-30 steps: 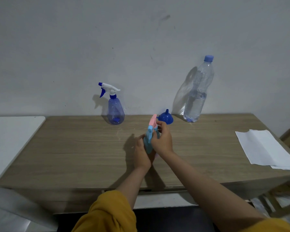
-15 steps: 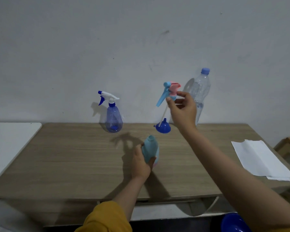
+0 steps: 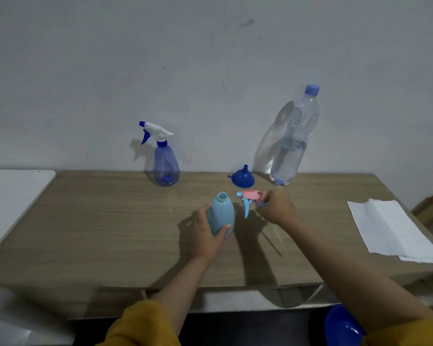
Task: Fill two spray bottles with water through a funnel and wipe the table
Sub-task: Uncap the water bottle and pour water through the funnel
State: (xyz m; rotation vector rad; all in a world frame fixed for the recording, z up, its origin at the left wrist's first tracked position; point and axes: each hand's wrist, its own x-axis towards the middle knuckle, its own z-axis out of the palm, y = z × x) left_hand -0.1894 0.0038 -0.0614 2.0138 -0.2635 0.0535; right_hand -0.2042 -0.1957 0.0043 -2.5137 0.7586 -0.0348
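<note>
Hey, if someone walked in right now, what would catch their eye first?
The left hand grips an open light blue bottle at the table's middle, while the right hand holds its pink and blue spray head beside it. Behind stand a blue funnel and a tall water bottle.

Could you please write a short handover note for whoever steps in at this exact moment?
Left hand grips the light blue bottle, upright on the table, neck open. Right hand holds its pink spray head low beside it. Blue funnel sits upside down near the capped water bottle. Dark blue sprayer is capped, seemingly empty. Paper towel lies right. Done: one head off. Left: both fills, recapping, wiping.
</note>
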